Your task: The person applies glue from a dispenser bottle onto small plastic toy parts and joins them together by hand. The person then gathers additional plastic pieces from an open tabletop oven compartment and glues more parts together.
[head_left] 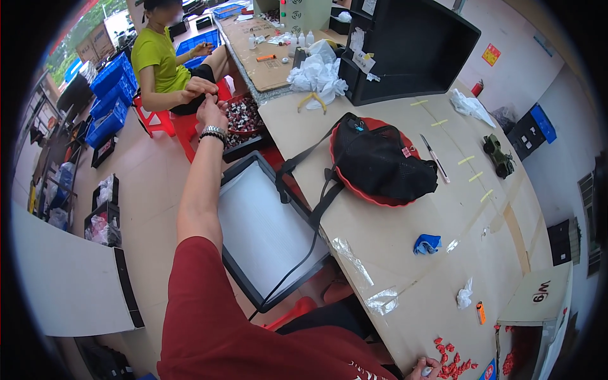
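My left arm reaches far out over the floor beside the table. At its end my left hand (213,114), wearing a metal bracelet, is closed in a pinch close to a co-worker's hand (199,87). What it pinches is too small to make out. Just beyond it stands a red bowl (244,98) full of small dark, red and white pieces. At the lower edge of the picture my right hand (423,368) is partly cut off, its fingers curled round something small and whitish. Loose red pieces (451,363) lie on the table next to it.
A black-rimmed tray (235,263) with a white lining sits below my left arm. On the table are a red basin (373,197) with a black bag (386,161), a pen-like knife (434,158), a blue cloth (427,244), an orange lighter (481,313) and a large black bin (405,57).
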Demonstrator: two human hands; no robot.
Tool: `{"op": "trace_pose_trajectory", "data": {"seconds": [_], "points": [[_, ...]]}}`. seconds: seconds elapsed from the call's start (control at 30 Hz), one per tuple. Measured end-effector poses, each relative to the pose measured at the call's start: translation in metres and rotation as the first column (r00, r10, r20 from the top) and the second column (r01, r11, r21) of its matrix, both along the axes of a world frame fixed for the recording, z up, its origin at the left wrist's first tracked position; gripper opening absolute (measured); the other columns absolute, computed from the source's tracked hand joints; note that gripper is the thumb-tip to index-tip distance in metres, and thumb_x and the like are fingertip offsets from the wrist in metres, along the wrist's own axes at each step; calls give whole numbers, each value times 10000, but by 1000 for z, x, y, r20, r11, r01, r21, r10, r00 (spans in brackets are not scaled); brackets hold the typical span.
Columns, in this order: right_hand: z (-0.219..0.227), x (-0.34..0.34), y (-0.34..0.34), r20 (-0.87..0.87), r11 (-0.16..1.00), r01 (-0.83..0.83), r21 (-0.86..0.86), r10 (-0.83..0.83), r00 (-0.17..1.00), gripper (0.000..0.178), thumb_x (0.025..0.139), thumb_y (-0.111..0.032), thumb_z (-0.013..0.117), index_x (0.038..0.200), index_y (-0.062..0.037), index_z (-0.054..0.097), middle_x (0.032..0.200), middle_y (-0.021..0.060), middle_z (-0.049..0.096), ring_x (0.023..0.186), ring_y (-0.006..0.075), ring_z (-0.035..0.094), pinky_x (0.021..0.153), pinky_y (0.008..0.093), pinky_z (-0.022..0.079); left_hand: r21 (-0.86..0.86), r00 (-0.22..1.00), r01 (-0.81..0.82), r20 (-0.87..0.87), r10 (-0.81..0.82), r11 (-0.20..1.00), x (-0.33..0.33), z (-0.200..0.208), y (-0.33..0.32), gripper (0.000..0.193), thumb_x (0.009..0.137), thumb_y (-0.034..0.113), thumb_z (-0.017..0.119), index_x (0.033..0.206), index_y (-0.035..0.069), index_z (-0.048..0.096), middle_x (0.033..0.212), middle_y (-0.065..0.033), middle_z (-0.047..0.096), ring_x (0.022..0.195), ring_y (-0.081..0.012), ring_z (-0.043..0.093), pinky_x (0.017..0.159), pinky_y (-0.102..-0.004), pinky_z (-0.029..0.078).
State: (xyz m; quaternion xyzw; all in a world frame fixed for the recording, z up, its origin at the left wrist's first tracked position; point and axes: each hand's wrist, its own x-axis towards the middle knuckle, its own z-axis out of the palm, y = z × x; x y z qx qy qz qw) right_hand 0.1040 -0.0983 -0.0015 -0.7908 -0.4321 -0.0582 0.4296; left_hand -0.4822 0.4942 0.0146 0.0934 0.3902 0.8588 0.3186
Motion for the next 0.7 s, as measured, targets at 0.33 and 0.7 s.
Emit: {"op": "trace_pose_trajectory", "data": {"seconds": [0.33,0.7], "points": [[5,-6,0,-58,999,42,-7,-42,997,143,805,-65,737,879,18,647,847,125,637,794,243,580,749,367,498,-89,956,141,-247,-159,986,60,-4,-14,128,904,117,629,989,44,568,690,-5,561,435,-62,451,349,-200,340],[-2,-2,-3,-44,998,59,3,-59,997,159,793,-85,745,879,14,655,844,129,646,800,254,585,765,373,495,567,729,553,-685,-24,610,224,150,-197,311,1000,371,544,970,65,502,622,14,412,449,-65,331,397,-223,235]]}}
